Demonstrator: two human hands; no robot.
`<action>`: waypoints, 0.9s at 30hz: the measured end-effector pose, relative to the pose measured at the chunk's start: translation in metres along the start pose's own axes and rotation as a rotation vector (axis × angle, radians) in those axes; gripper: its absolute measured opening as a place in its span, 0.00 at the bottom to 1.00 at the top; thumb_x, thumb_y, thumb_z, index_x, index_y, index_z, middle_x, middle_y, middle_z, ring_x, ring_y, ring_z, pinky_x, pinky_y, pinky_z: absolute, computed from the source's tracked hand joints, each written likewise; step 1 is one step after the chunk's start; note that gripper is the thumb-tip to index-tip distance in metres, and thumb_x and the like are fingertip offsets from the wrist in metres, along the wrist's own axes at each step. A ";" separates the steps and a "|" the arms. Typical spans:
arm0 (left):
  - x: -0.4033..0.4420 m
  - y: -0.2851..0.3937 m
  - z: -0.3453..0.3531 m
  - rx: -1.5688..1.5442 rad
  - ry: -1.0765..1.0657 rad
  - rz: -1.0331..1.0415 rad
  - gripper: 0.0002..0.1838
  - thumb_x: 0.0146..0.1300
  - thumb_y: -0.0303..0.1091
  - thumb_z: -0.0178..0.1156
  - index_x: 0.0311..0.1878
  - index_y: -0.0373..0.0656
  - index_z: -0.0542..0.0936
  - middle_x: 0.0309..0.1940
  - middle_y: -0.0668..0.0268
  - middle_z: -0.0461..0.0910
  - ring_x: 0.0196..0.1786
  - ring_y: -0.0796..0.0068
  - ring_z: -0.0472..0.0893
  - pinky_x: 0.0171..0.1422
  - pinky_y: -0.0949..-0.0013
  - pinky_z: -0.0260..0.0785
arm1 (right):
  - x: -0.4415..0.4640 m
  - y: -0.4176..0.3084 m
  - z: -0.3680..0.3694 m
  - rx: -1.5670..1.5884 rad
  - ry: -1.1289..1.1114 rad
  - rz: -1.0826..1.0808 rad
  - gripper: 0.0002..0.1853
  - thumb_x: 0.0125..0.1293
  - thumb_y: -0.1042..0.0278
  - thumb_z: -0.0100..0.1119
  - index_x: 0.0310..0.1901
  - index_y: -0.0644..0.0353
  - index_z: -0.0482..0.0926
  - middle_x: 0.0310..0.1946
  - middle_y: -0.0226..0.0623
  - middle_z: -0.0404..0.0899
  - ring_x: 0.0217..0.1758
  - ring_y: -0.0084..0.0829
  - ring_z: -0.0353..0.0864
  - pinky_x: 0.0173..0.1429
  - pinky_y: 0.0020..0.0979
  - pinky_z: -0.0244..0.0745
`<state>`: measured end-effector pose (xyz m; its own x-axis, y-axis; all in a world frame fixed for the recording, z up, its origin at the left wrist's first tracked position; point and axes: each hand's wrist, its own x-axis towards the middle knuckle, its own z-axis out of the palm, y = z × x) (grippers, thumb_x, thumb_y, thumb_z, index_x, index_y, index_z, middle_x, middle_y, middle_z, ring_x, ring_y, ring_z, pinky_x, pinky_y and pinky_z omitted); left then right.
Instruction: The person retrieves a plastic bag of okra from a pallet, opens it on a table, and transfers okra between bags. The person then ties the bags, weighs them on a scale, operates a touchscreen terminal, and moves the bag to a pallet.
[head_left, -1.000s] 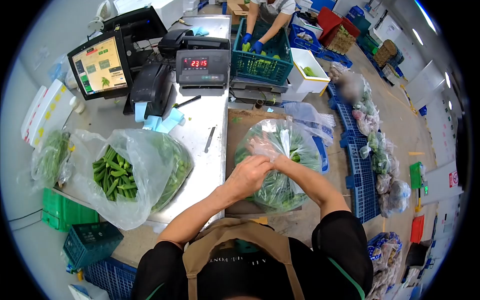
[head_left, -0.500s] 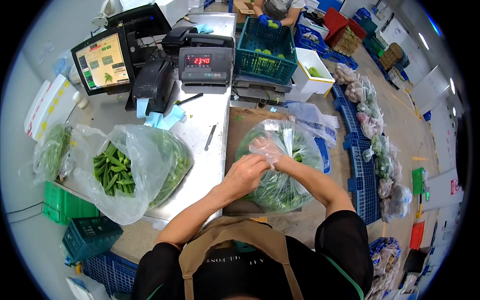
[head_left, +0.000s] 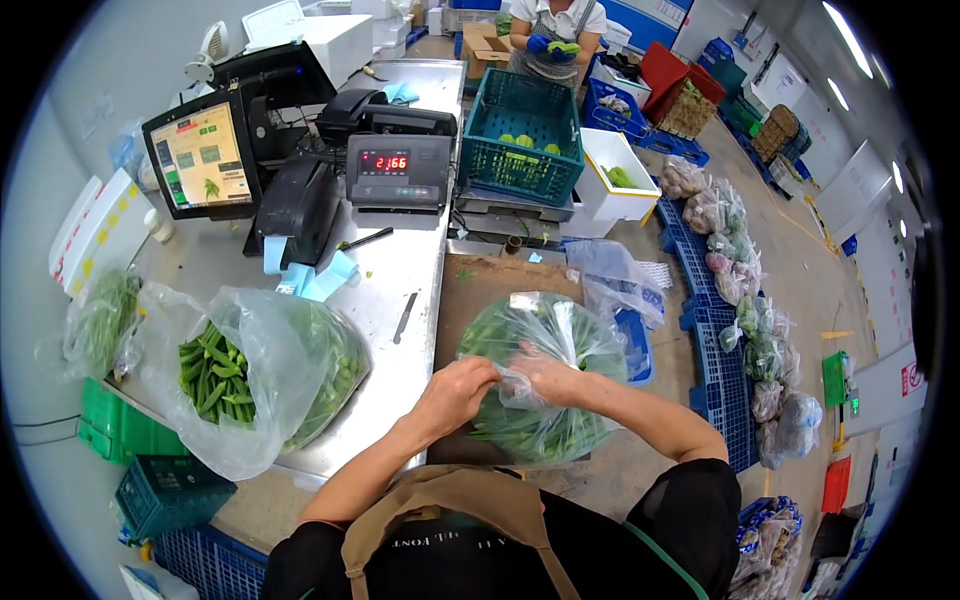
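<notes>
Packing room: pale walls and a bare-looking floor lay around a steel bench (head_left: pixel 415 262), which carried a monitor (head_left: pixel 200 158) and a weighing display (head_left: pixel 395 168) with lit red digits
Far side: a co-worker (head_left: pixel 560 25) in blue gloves held a green vegetable behind a teal crate (head_left: pixel 522 183)
Clear bag: the clear bag (head_left: pixel 535 435), rounded out with green vegetables, sat on a brown board (head_left: pixel 485 282) just right of the bench, before the person's torso
Left grip: the left grip (head_left: pixel 460 390) was closed, its fingertips pinching plastic at the bag's near-left side
Right grip: the right grip (head_left: pixel 545 377) lay over the bag's middle, fingers bent about the gathered plastic; how tightly they closed could not be told
Done by then: the bag looked filled, and its top seemed drawn together between the hands
Left by then: no finished knot or tie showed at the gather, so the closing appeared incomplete, though the hands hid part of it
Second bag: on the bench, a bag of green pods (head_left: pixel 270 325) stood with its mouth wide open, apart from both hands
Gather's direction: the pinched plastic pointed from the bag's middle leftward, toward the left grip
Long axis: the filled body looked nearly round from above, with no clear long axis; creases fanned outward from the gather, and a white strip (head_left: pixel 566 330) ran from the far edge toward the middle
</notes>
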<state>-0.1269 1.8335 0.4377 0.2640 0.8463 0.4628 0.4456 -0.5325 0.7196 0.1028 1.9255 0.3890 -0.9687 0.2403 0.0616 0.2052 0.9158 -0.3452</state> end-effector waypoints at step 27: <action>0.023 0.038 -0.013 0.162 -0.009 0.173 0.21 0.52 0.19 0.61 0.51 0.40 0.77 0.48 0.60 0.78 0.45 0.53 0.79 0.47 0.59 0.74 | -0.010 -0.032 -0.048 0.268 0.524 0.357 0.20 0.41 0.74 0.70 0.40 0.66 0.81 0.32 0.41 0.78 0.34 0.38 0.79 0.40 0.33 0.75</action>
<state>-0.1154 1.8326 0.4823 0.3559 0.7432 0.5666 0.5245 -0.6606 0.5371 0.1127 1.9090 0.4441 -0.6393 0.6980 0.3227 0.3921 0.6569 -0.6441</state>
